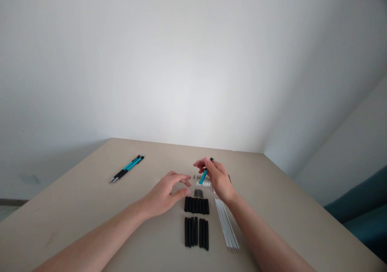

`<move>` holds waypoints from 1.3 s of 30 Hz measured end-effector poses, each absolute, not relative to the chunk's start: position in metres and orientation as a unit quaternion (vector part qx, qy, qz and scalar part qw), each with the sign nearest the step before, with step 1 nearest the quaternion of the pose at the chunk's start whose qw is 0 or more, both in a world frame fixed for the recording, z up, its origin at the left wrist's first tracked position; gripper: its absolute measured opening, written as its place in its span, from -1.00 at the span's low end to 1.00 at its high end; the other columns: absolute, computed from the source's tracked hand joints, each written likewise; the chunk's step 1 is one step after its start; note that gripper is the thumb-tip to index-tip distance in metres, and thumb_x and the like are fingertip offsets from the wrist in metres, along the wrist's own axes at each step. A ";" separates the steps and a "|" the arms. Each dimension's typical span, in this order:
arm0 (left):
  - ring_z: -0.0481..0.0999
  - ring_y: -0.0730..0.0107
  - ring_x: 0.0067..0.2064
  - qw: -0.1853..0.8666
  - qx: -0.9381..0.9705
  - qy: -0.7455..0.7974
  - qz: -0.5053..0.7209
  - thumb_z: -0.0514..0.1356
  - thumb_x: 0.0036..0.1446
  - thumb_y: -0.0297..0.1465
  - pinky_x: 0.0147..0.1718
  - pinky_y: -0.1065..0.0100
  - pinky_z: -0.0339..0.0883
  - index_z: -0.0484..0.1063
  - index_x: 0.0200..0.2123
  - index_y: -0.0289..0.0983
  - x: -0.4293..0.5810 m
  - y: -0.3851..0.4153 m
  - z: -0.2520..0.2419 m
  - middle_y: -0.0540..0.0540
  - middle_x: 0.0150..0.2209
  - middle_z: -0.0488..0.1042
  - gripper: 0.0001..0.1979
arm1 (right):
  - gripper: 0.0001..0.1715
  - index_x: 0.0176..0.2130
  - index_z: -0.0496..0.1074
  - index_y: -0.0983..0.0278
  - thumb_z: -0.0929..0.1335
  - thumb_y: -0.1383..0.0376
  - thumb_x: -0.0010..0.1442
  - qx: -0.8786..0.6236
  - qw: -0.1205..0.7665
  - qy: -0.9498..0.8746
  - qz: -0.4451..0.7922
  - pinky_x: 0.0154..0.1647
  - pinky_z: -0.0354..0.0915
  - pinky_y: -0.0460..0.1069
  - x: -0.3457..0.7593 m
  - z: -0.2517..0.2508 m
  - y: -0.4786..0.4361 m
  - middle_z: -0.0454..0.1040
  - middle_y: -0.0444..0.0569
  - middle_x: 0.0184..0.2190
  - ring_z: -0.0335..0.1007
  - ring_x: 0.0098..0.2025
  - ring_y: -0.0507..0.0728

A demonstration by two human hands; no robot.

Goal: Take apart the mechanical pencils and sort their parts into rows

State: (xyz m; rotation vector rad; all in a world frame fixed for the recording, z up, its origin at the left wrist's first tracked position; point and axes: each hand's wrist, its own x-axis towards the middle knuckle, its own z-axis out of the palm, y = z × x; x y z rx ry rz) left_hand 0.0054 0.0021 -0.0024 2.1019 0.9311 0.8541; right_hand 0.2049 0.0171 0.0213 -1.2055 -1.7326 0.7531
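Nearest, two rows of short black tubular grips (196,223) lie below the open left hand (165,193), while the right hand (219,179) pinches a teal pen barrel (203,176) just beyond, best held steady by its upper end.

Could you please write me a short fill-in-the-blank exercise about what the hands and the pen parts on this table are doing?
1. The right hand holds a ____ pen barrel.
2. The left hand hovers with its palm facing ____.
3. Two assembled pens lie to the ____ of both hands.
4. The black tubes lie in ____ rows.

Missing words: teal; down; left; two
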 end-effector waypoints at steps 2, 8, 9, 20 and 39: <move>0.42 0.25 -0.08 0.337 0.806 0.347 0.341 0.21 0.16 -0.24 -0.13 0.31 0.25 0.38 0.03 -0.20 0.006 0.003 -0.003 -0.07 -0.17 0.54 -0.62 | -0.35 -0.26 0.47 0.33 0.10 -0.09 0.28 -0.449 0.474 -0.682 0.330 -0.36 0.23 -0.08 0.195 0.016 0.013 0.38 -0.04 -0.42 0.31 -0.35 0.06; 0.41 0.43 -0.40 0.373 0.781 0.370 0.339 0.16 0.17 -0.39 -0.38 0.43 0.19 0.46 -0.36 -0.29 0.008 0.003 -0.005 0.02 -0.43 0.51 -0.89 | -0.50 -0.32 0.37 0.31 0.25 -0.08 0.20 -0.332 0.446 -0.662 0.502 -0.52 0.21 -0.09 0.177 0.004 0.005 0.38 -0.13 -0.55 0.29 -0.53 0.00; 0.39 0.44 -0.42 0.368 0.779 0.375 0.341 0.14 0.17 -0.41 -0.41 0.43 0.18 0.44 -0.41 -0.30 0.009 0.003 -0.006 0.03 -0.46 0.49 -0.86 | -0.54 -0.30 0.37 0.31 0.29 -0.05 0.19 -0.324 0.450 -0.657 0.511 -0.51 0.24 -0.09 0.176 0.003 0.005 0.41 -0.12 -0.53 0.32 -0.51 0.01; 0.45 0.35 -0.28 0.433 0.758 0.333 0.357 0.04 0.26 -0.29 -0.34 0.42 0.24 0.40 -0.26 -0.29 0.007 0.003 -0.003 -0.07 -0.30 0.52 -0.78 | -0.65 -0.34 0.48 0.31 0.47 0.09 -0.02 -0.316 0.486 -0.599 0.552 -0.57 0.19 -0.10 0.179 0.008 0.008 0.39 -0.15 -0.56 0.23 -0.59 -0.04; 0.36 0.33 -0.39 0.437 0.714 0.401 0.372 0.05 0.18 -0.29 -0.39 0.37 0.17 0.40 -0.21 -0.33 0.001 0.021 -0.012 -0.09 -0.43 0.48 -0.74 | -0.70 -0.22 0.53 0.33 0.34 0.34 0.00 -0.777 0.195 -0.596 0.054 -0.28 0.24 -0.02 0.328 -0.006 0.046 0.56 0.07 -0.44 0.47 -0.28 0.22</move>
